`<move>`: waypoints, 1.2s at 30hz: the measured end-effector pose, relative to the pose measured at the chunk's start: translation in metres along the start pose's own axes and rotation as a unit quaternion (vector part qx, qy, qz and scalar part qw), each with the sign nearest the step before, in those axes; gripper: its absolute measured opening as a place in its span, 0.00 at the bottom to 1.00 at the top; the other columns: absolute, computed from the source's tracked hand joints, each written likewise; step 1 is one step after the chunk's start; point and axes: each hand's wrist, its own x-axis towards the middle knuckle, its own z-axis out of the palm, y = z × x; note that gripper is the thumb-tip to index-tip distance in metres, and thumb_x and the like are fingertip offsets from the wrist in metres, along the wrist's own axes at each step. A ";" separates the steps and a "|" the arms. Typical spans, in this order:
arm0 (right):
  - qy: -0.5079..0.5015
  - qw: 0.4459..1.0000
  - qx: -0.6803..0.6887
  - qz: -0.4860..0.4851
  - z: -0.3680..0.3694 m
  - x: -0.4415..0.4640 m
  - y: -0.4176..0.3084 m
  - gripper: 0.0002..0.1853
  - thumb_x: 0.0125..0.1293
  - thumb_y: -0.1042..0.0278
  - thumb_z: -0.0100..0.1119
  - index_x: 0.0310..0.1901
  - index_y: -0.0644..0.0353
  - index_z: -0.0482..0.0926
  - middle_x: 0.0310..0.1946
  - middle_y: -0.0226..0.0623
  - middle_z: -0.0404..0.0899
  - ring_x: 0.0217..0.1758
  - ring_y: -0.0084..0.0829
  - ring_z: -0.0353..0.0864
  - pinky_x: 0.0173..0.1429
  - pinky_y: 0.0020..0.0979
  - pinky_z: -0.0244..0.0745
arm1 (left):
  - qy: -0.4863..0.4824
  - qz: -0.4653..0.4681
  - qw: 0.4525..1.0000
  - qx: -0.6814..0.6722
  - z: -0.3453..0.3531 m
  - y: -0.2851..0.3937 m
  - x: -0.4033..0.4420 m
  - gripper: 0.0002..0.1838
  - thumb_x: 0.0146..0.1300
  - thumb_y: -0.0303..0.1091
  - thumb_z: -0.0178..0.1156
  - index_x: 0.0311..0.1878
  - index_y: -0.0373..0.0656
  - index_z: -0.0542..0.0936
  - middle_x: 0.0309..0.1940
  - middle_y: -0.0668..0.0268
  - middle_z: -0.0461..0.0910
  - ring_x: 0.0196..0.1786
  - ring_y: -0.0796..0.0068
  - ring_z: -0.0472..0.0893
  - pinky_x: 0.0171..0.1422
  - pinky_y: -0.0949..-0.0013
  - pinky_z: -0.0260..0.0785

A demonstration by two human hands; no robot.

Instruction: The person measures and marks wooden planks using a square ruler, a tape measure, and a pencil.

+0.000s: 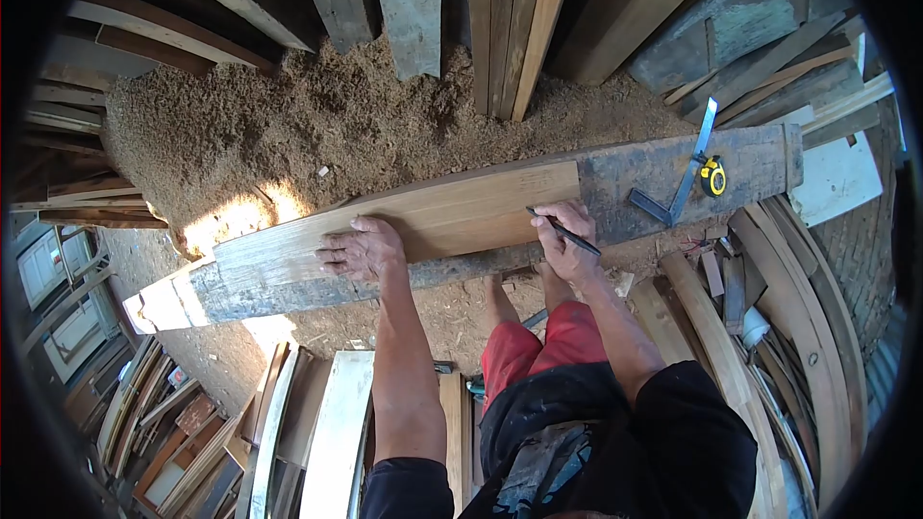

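Observation:
A smooth brown wooden board (481,207) lies along a long, dark, worn bench plank (630,173). My left hand (361,250) rests flat on the board with its fingers spread. Toward the board's right end, my right hand (567,240) grips a dark pencil (577,238), its tip at the board's surface. To the right of that hand, a try square (685,178) with a metal blade lies on the plank. Beside it sits a yellow and black tape measure (712,176).
Sawdust (240,135) is heaped beyond the bench. Several upright timbers (409,10) lean along the far side. More boards (788,317) are stacked at the right, and stacked planks (336,413) stand near my body at the left. A white panel (841,178) lies past the bench's right end.

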 end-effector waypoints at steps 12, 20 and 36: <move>0.017 0.993 0.083 0.079 -0.010 0.003 -0.002 0.10 0.72 0.67 0.58 0.48 0.64 0.83 0.43 0.43 0.88 0.49 0.44 0.85 0.58 0.44 0.75 | -0.024 -0.018 1.000 -0.005 -0.004 0.005 0.000 0.49 0.67 0.64 0.42 0.84 0.44 0.48 0.85 0.48 0.42 0.84 0.41 0.44 0.78 0.33 0.49; 0.088 0.990 -0.099 0.048 -0.019 0.006 0.025 0.21 0.75 0.65 0.54 0.66 0.64 0.72 0.56 0.52 0.79 0.59 0.52 0.75 0.68 0.51 0.65 | -0.045 -0.019 0.999 -0.019 -0.016 0.008 -0.005 0.48 0.68 0.64 0.41 0.84 0.44 0.47 0.85 0.49 0.39 0.85 0.40 0.41 0.79 0.30 0.45; 0.087 0.983 -0.113 0.117 -0.003 0.008 0.026 0.23 0.72 0.63 0.59 0.66 0.56 0.69 0.60 0.48 0.75 0.63 0.53 0.72 0.66 0.54 0.64 | -0.091 0.044 0.994 0.039 -0.052 0.027 -0.019 0.44 0.71 0.60 0.41 0.85 0.50 0.47 0.85 0.47 0.38 0.86 0.42 0.39 0.81 0.28 0.35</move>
